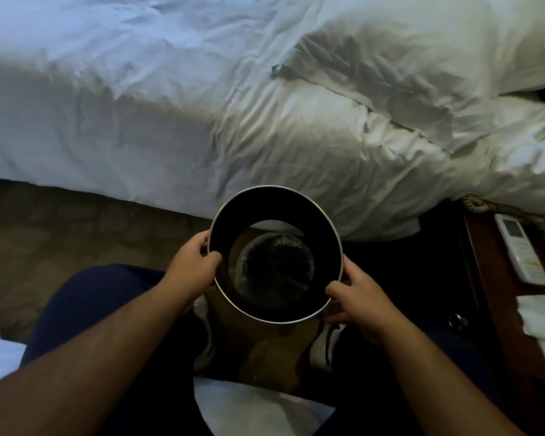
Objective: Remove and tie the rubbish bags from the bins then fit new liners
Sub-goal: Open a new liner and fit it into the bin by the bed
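Holding a round black ring (324, 234) with a shiny silver edge, both hands sit in the lower middle of the frame. The left hand (192, 266) is curled shut on the left side of the ring, thumb on the inside and fingers on the outside. The right hand (359, 305) is curled shut on the lower right side in the same way.

Looking through the hole of the ring, you can see the bin (233, 313) lower down, standing on the floor between the person's white shoes (324, 344). A clear bag (244, 275) is folded over the bin's mouth. The inside of the bin is very dark, so I cannot tell what is in it. The ring hides part of the bin, and the arms hide part of the legs.

The ring faces up toward the camera and tips a little. The bin stands upright, mouth up.

A bed (170, 121) with white covers fills the top of the frame. On the right edge, a brown surface (491, 278) carries a white remote (520, 250) and some white paper (540, 322), both partly cut off.
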The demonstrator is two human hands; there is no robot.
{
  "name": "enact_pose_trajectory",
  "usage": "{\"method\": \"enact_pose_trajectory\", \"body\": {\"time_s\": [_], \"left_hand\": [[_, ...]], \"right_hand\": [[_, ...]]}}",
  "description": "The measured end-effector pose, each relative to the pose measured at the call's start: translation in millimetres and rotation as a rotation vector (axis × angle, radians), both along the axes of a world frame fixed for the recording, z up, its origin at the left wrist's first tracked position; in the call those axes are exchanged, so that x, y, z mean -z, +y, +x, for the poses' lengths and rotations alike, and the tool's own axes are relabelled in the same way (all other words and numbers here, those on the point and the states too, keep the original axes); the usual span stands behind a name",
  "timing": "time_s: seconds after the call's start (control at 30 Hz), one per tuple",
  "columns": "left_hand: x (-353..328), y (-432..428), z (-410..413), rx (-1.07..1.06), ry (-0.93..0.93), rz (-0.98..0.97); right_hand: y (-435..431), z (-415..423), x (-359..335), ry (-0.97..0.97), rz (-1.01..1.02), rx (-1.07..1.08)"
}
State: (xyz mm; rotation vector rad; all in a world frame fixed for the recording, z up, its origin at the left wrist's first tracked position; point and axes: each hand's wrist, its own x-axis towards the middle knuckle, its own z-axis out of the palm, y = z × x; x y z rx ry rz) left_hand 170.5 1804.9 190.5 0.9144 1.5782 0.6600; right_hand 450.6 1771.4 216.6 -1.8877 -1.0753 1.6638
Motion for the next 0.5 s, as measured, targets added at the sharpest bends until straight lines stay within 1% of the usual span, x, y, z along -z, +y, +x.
{"method": "enact_pose_trajectory", "body": {"time_s": [0.2,0.37,0.5], "left_hand": [[23.1,8.5,11.1,0.013,-0.019,-0.047],[39.1,6.4,12.1,0.035,-0.057,-0.081],[49.2,9.3,11.1,0.051,-0.032,-0.099]], "right_hand": [[7.0,13.1,26.3,0.04,0.004,0.115],[4.6,23.6,44.4,0.095,-0.062,0.11],[8.9,27.1,53.8,0.102,-0.07,0.085]]}}
